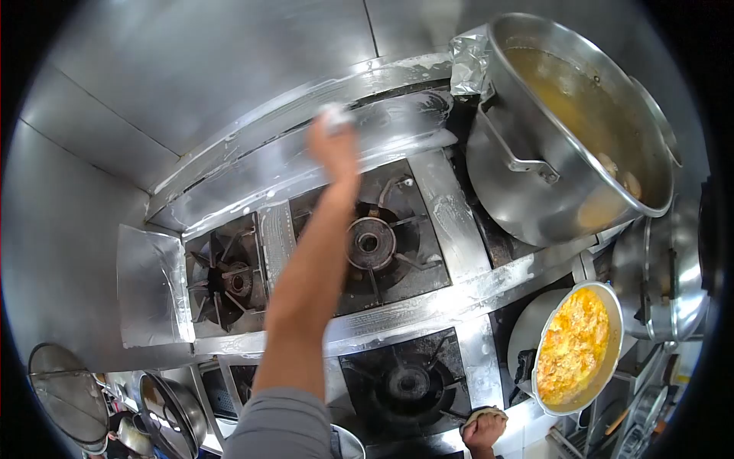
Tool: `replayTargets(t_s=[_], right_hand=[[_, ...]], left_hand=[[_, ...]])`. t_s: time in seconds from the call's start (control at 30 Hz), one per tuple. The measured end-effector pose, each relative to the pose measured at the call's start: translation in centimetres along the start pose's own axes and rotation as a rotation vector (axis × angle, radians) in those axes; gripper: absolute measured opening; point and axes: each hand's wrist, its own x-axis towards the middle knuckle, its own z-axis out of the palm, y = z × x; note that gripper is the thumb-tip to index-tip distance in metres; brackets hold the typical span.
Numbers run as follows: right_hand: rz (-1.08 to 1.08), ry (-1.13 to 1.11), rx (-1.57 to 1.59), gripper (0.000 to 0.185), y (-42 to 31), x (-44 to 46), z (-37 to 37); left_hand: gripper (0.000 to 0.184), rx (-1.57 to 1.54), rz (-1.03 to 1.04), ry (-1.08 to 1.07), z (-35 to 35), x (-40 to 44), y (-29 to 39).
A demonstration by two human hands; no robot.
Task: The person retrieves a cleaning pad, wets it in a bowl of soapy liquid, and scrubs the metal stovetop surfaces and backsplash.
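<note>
My left hand [333, 153], blurred by motion, reaches over the stove to the metal back ledge [382, 126]. Its fingers are closed on a white wad [335, 116], a cloth or sponge; the blur hides which. White suds streak the ledge and the steel strips between the burners. Below my left forearm lies a burner [368, 242] with its grate. At the stove's front edge my right hand [484, 434] is closed on a folded beige cloth-like thing [483, 414], beside the front burner [407, 382].
A large steel pot [520, 183] of yellowish liquid stands back right. In front of it, a pan [616, 336] of orange-yellow food sits tilted in view. Another burner [238, 284] lies left, beside a foil-like panel [149, 287]. A round strainer [69, 398] is lower left.
</note>
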Motion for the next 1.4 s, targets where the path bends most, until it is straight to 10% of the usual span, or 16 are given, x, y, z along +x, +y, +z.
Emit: replayTargets(t_s=[0.17,0.27,0.47,0.57,0.73,0.87,1.0,1.13,1.4], right_hand=[[-0.006,-0.001,-0.012,0.021,-0.3,0.1,-0.3],[-0.002,0.002,-0.004,0.021,0.0,-0.2,-0.2],[0.019,0.004,0.004,0.021,0.1,-0.1,-0.1],[0.026,-0.031,-0.006,0.020,0.0,-0.6,-0.4],[-0.002,-0.025,-0.017,0.019,-0.4,0.3,-0.3],[0.002,-0.029,-0.025,0.020,0.1,-0.3,0.1],[0.050,-0.062,-0.024,0.021,0.2,-0.5,0.2],[0.068,-0.051,-0.022,0.021,0.2,-0.8,0.3],[0.068,-0.033,-0.021,0.021,-0.4,-0.1,0.0]], left_hand=[[0.039,-0.057,0.014,-0.332,4.1,-2.3,6.5],[0.038,0.118,0.410,-0.257,-4.3,-0.2,-5.0],[0.031,0.292,-0.378,0.196,-24.0,7.8,-25.4],[0.046,0.143,-0.898,-0.002,-13.5,4.0,-24.7],[0.050,-0.138,-0.977,-0.120,6.4,-5.4,-1.9],[0.061,-0.446,-1.104,-0.455,-2.0,-3.3,-2.5],[0.031,0.367,-0.035,-0.563,-18.9,3.9,-10.5],[0.041,0.617,-0.021,-0.964,-20.2,5.6,-18.9],[0.024,0.245,0.269,-1.061,5.7,-5.6,1.8]])
